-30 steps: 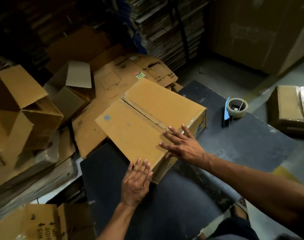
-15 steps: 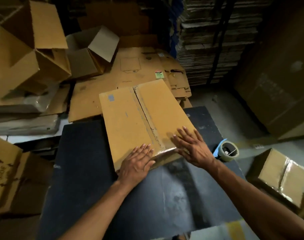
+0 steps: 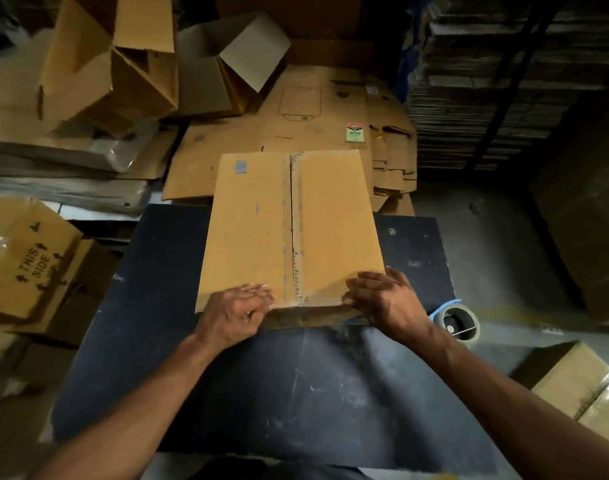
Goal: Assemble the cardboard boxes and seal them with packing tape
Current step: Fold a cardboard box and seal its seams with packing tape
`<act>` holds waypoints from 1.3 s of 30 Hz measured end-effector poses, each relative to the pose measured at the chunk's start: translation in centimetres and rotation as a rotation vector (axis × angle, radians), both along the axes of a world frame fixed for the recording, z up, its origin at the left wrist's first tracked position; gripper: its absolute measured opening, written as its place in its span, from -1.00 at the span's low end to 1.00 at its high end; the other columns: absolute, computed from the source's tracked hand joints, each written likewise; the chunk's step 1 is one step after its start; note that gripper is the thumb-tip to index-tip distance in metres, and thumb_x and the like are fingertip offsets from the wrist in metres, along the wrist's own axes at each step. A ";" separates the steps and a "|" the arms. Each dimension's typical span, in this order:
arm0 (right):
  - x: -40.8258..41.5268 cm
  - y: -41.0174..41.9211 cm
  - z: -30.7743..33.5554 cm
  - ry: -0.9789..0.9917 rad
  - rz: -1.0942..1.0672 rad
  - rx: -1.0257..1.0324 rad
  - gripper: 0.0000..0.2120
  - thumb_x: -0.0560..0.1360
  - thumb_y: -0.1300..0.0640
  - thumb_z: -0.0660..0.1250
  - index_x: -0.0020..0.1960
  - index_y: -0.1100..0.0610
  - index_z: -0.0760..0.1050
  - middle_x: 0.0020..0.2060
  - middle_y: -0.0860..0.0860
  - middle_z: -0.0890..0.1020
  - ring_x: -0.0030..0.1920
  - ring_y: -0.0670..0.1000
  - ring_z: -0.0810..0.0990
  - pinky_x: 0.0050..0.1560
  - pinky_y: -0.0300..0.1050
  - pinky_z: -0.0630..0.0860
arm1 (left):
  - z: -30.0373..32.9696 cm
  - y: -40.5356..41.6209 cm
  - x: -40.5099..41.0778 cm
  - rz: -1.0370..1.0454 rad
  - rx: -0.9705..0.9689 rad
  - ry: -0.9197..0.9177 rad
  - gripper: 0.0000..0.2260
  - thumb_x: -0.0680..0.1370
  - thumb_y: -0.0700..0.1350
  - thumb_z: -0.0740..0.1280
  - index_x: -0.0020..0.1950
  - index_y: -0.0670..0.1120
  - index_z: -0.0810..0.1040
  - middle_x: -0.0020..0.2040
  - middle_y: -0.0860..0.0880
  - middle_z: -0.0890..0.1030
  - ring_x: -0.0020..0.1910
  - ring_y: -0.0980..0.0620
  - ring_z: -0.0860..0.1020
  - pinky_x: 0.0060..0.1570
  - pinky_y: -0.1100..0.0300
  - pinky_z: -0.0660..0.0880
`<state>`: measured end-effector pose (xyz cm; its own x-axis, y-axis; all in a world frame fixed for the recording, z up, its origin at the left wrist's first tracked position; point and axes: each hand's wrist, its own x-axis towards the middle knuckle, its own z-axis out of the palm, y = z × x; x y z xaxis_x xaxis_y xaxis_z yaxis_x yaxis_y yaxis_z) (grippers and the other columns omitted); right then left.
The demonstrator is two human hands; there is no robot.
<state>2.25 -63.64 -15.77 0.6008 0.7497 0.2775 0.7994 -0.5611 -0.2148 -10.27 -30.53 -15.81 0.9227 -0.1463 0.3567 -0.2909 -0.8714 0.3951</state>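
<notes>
The box [image 3: 289, 230] sits on the surface [image 3: 296, 393], toward its far edge. Both hands rest on the box's near edge, left hand [image 3: 233, 313] left of the seam, right hand [image 3: 386, 303] right of it. Tape dispenser [image 3: 457, 322] is just right of the right hand. Flattened cartons [image 3: 296, 133] lie behind the box, open boxes [image 3: 123, 64] far left, stacked cardboard [image 3: 504, 81] far right.
</notes>
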 end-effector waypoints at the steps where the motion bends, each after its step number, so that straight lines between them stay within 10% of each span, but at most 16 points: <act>1: 0.7 0.1 0.9 0.041 0.019 0.030 -0.72 0.64 -0.15 0.21 0.18 -0.12 0.64 0.28 -0.10 0.64 0.34 0.07 0.57 0.24 0.23 0.50 | 0.5 0.2 -0.1 0.063 -0.039 0.008 -0.80 0.56 -0.02 0.39 0.07 -0.03 0.77 0.06 0.05 0.75 0.01 0.10 0.73 -0.08 0.04 0.71; 4: 4.1 1.1 2.9 0.199 -0.165 0.149 -0.64 0.67 -0.18 0.17 0.30 -0.06 0.60 0.33 -0.02 0.61 0.30 0.09 0.57 0.21 0.19 0.53 | 2.8 0.7 0.6 0.293 -0.128 0.015 -0.74 0.57 0.07 0.38 0.11 -0.02 0.76 0.02 0.04 0.76 -0.09 0.04 0.74 -0.17 0.05 0.70; 8: 9.0 4.3 4.2 0.607 -0.552 0.342 -0.56 0.65 -0.19 0.26 0.46 -0.02 0.47 0.30 0.04 0.60 0.24 0.10 0.59 0.20 0.12 0.56 | 5.1 2.5 5.1 0.743 -0.285 0.297 -0.59 0.61 0.05 0.43 0.45 0.04 0.55 0.32 -0.04 0.64 0.21 -0.14 0.64 0.20 -0.03 0.59; 13: 12.3 8.1 4.3 0.928 -0.840 0.432 -0.48 0.61 -0.15 0.36 0.48 0.07 0.42 0.30 0.09 0.59 0.27 0.14 0.57 0.29 0.13 0.53 | 5.0 6.4 11.8 0.793 -0.521 0.547 -0.51 0.55 0.07 0.47 0.43 0.03 0.43 0.34 -0.06 0.56 0.31 -0.16 0.55 0.18 0.00 0.49; 21: 12.2 11.2 5.1 0.926 -0.920 0.436 -0.48 0.56 -0.11 0.44 0.47 -0.03 0.44 0.24 0.00 0.51 0.21 0.08 0.54 0.28 0.17 0.54 | 4.0 9.0 17.1 0.765 -0.453 0.568 -0.40 0.59 0.17 0.41 0.56 -0.01 0.35 0.43 -0.10 0.51 0.39 -0.19 0.49 0.34 -0.06 0.44; 29: 9.2 8.3 8.7 0.722 -0.933 0.566 -0.80 0.52 -0.17 0.47 0.09 -0.13 0.70 0.06 0.06 0.68 -0.05 0.08 0.66 -0.14 -0.03 0.60 | 7.0 7.4 15.5 0.703 -0.543 0.401 -0.59 0.58 0.16 0.43 0.38 0.04 0.58 0.38 -0.06 0.58 0.28 -0.12 0.58 0.20 0.01 0.45; 39: 2.9 -4.0 17.7 0.603 -0.817 0.823 -0.90 0.52 -0.13 0.47 0.03 -0.21 0.68 0.02 -0.11 0.70 0.01 -0.07 0.66 -0.02 0.00 0.60 | 18.2 -3.5 13.3 0.536 -0.545 0.138 -0.66 0.57 0.15 0.43 0.31 0.09 0.60 0.38 0.00 0.54 0.26 -0.01 0.51 0.20 -0.02 0.49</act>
<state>5.13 -67.67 1.89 0.9889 -0.1484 0.0061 -0.0496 -0.3686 -0.9283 3.05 -34.02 2.39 0.8593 0.4956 0.1269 0.1983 -0.5514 0.8103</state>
